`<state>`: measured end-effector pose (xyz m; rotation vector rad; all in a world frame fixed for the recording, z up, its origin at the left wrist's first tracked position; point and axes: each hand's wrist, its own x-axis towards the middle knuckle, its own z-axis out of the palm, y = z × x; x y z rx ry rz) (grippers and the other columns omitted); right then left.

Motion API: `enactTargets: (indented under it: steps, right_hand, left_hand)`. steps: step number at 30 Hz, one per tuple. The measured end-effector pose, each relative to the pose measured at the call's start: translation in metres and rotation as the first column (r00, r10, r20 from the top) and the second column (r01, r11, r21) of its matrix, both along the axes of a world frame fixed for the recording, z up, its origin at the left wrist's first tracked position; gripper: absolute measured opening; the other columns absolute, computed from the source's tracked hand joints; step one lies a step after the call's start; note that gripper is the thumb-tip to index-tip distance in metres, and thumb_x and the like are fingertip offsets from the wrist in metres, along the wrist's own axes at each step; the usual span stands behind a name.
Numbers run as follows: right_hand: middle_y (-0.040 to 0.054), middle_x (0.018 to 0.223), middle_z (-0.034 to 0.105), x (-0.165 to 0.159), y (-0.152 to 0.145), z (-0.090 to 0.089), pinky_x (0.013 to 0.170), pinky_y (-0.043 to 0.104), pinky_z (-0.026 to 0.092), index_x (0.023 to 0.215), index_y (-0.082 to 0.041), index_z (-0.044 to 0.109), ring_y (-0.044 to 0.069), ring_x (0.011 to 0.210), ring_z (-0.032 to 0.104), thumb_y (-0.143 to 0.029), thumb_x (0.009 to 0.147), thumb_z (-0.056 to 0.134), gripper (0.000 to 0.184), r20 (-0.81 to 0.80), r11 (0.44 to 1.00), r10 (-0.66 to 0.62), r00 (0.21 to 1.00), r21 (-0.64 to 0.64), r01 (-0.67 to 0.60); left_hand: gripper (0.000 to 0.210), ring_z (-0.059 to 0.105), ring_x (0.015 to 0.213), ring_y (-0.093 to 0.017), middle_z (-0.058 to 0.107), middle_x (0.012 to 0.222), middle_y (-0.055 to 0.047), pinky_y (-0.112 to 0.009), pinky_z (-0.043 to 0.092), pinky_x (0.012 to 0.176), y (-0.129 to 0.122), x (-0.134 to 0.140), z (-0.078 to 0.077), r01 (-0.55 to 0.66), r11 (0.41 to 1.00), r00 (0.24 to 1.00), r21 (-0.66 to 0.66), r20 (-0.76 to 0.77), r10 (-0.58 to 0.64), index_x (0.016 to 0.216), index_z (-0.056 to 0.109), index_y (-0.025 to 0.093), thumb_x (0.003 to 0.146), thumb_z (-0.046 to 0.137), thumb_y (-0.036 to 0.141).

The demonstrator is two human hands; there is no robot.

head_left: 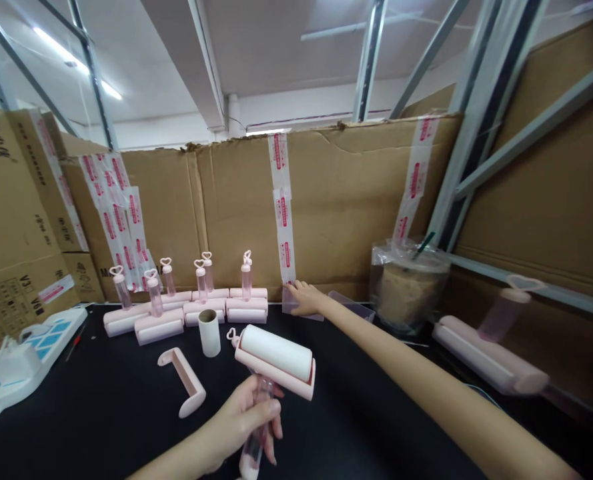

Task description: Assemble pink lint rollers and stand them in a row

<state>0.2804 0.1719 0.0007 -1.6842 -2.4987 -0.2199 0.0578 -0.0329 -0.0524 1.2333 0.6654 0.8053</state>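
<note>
My left hand (259,417) is wrapped round the clear pinkish handle of a lint roller (276,353), in the lower middle. Its white roll faces up in a pale pink frame, and a small heart-shaped ring shows at its left end. At the back, near the cardboard wall, my right hand (305,297) reaches out with fingers apart. Clear plastic sheets (349,305) lie beneath and beside it; I cannot tell whether it touches them. Left of the held roller are a loose pink cover (185,383) and an upright white cardboard-core roll (209,335).
Several pink lint rollers (159,325) with upright handles stand along the back left. Another lint roller (493,353) is at the right, near a bagged iced drink (407,287). A white power strip (46,347) lies far left. Cardboard walls (346,207) enclose the black table (101,413).
</note>
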Motion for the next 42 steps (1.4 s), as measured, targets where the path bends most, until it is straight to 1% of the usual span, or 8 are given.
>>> enactTargets:
  steps: [7,13,15,18,20,28,34,42]
  right_hand:
    - [0.0087,0.112,0.057,0.012,-0.032,0.025,0.079,0.041,0.049,0.121,-0.019,0.050,0.022,0.093,0.060,-0.031,0.083,0.059,0.041,-0.298,0.997,0.026,0.954,0.072,-0.004]
    - [0.0058,0.098,0.058,0.011,-0.098,0.043,0.070,0.034,0.053,0.128,-0.023,0.025,0.020,0.083,0.063,-0.038,0.083,0.050,0.053,-0.693,0.984,0.117,0.711,0.178,0.012]
    - [0.0053,0.099,0.058,0.002,-0.122,0.039,0.068,0.033,0.054,0.126,-0.025,0.026,0.020,0.083,0.064,-0.043,0.083,0.050,0.053,-0.846,0.988,0.135,0.516,0.156,-0.003]
    - [0.0032,0.104,0.057,-0.015,-0.151,0.028,0.071,0.034,0.054,0.123,-0.031,0.034,0.019,0.083,0.064,-0.043,0.079,0.057,0.051,-0.999,0.987,0.046,-0.004,0.046,-0.155]
    - [0.0010,0.107,0.057,-0.026,-0.165,0.019,0.078,0.033,0.051,0.119,-0.033,0.039,0.018,0.087,0.063,-0.040,0.079,0.060,0.045,-0.982,0.964,-0.043,-0.183,0.007,-0.264]
    - [-0.0023,0.081,0.055,-0.032,-0.176,0.008,0.060,0.025,0.042,0.091,-0.025,0.041,0.016,0.071,0.054,-0.041,0.067,0.071,0.042,-0.986,0.941,-0.165,-0.011,-0.154,-0.302]
    - [0.0016,0.101,0.059,-0.026,-0.174,0.011,0.074,0.028,0.045,0.116,-0.029,0.044,0.020,0.090,0.056,-0.043,0.075,0.064,0.048,-0.993,0.911,-0.085,0.081,-0.111,-0.396]
    - [0.0047,0.107,0.061,-0.020,-0.178,0.024,0.080,0.033,0.047,0.112,-0.027,0.050,0.024,0.098,0.057,-0.042,0.073,0.066,0.045,-0.979,0.891,-0.021,0.201,-0.109,-0.441]
  left_hand:
    - [0.047,0.051,0.039,-0.007,0.054,0.062,0.004,-0.020,0.044,0.041,-0.001,-0.004,0.008,-0.007,1.000,0.999,0.029,-0.043,0.008,0.095,0.045,0.015,0.073,0.062,0.053]
    - [0.045,0.040,0.040,-0.004,0.047,0.062,0.005,-0.014,0.034,0.035,0.002,-0.007,0.013,-0.136,0.985,0.980,0.105,-0.131,0.149,0.098,0.046,0.015,0.076,0.060,0.051]
    - [0.046,0.039,0.040,-0.003,0.046,0.061,0.006,-0.014,0.032,0.034,0.003,-0.008,0.014,-0.139,0.983,0.975,0.123,-0.156,0.158,0.096,0.046,0.014,0.075,0.059,0.053]
    - [0.047,0.039,0.039,-0.003,0.047,0.060,0.005,-0.014,0.031,0.034,0.002,-0.007,0.015,-0.119,0.985,0.970,0.128,-0.197,0.143,0.097,0.046,0.014,0.074,0.059,0.054]
    - [0.048,0.039,0.038,-0.004,0.047,0.060,0.005,-0.014,0.031,0.033,0.003,-0.007,0.014,-0.103,0.986,0.968,0.134,-0.213,0.130,0.098,0.047,0.014,0.074,0.059,0.054]
    - [0.036,0.038,0.042,-0.004,0.047,0.062,0.004,-0.015,0.028,0.035,0.011,-0.014,0.007,-0.102,0.953,0.953,0.286,-0.246,0.176,0.096,0.051,0.014,0.081,0.055,0.046]
    - [0.026,0.041,0.054,-0.007,0.043,0.067,0.002,-0.017,0.031,0.042,0.009,-0.017,0.015,-0.120,0.924,0.955,0.362,-0.211,0.207,0.086,0.052,0.014,0.083,0.055,0.040]
    - [0.031,0.037,0.051,-0.006,0.041,0.065,0.003,-0.017,0.029,0.042,0.006,-0.018,0.022,-0.111,0.938,0.971,0.327,-0.164,0.172,0.088,0.055,0.013,0.080,0.058,0.043]
